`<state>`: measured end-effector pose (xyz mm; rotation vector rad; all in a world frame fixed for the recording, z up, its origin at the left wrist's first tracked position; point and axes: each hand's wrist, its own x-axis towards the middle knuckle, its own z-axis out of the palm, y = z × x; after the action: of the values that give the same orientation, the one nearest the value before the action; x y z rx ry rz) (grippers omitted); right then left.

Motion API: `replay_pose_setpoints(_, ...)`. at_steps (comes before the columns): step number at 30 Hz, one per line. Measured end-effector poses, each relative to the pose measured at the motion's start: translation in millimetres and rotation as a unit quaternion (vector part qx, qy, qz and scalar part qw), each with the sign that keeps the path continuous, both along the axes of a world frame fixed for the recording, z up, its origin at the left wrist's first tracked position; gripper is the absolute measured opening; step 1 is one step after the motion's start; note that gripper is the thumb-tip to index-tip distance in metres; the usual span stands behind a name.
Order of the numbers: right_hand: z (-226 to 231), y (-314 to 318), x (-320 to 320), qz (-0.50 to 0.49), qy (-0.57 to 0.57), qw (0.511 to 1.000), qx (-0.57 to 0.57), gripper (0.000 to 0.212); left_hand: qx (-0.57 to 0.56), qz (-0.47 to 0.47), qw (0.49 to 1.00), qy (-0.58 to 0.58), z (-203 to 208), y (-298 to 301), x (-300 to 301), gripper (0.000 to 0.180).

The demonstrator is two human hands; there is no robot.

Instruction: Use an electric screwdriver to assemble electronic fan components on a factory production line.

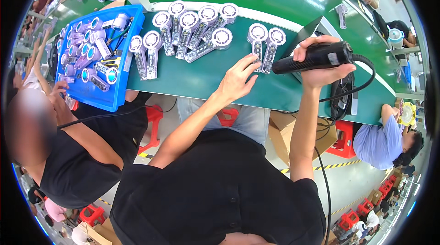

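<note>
My right hand [316,68] is wrapped around a black electric screwdriver [316,57], held level above the bench with its cable leaving from the right end. The tool's left tip is close to a pair of white-and-lilac handheld fans, whose handles lie open with circuit boards showing. With fingers spread, my left hand [237,80] reaches to the left fan [257,34] of this pair, fingertips touching its handle. Its thumb is apart from the fan. The right fan [276,39] lies beside it.
More opened fans [188,21] lie in a group on the green bench [192,78]. At left, a blue tray [120,80] holds many fan parts, with a co-worker's hand [60,88] at its edge. A grey-black box [316,27] and a black device [343,96] stand at right.
</note>
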<state>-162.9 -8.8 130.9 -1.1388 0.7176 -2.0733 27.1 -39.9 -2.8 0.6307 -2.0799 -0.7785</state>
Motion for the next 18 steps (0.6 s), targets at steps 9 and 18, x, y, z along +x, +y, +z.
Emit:
replay_pose_setpoints(9, 19.3, 11.2, -12.9, -0.162, 0.068, 0.980, -0.090, 0.104, -0.024, -0.001, 1.000, 0.006, -3.7, 0.8, -1.0, 0.032)
replay_pose_setpoints(18, 37.0, 29.9, -116.9, -0.528, 0.148, 0.836, -0.010, 0.108, -0.005, 0.014, 1.000, -0.009, 3.4, 0.1, -2.2, 0.030)
